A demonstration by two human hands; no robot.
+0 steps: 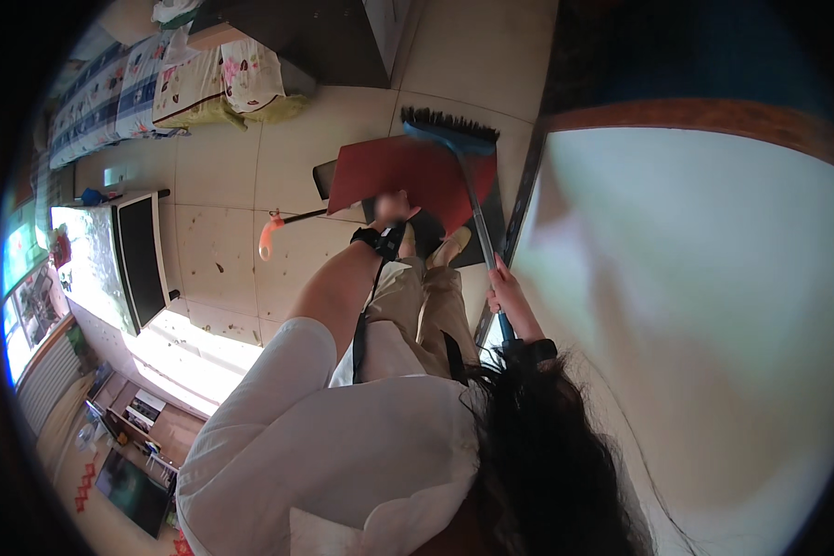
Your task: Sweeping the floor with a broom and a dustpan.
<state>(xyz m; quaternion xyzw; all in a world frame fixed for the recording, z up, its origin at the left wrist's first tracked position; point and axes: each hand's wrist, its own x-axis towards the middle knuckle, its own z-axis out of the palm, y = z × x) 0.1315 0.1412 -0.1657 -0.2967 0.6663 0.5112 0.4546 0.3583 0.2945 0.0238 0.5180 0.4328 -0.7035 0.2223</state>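
Two bare hands work apart in front of the person's legs. The right hand (510,292) is closed around the pole of a blue-headed broom (479,213), near its lower end in view, probably because that leaves the rest of the pole free to reach forward. The broom slants away from the body, and its head lies across the far edge of a red mat (371,167), dark bristles facing outward, away from the person.

The left hand (394,206) is at the mat's near edge; its fingers are blurred, so I cannot tell whether they grip it. The mat sits tilted in front of the slippers (449,246), as if held up at that edge, and partly covers a dark mat (493,222).

To the left, a black rod with an orange hooked handle (270,237) sticks out from beside the red mat, likely angled so the hook is easy to reach; what it joins is hidden. Dark specks (219,268) dot the tiled floor (218,176) nearby.
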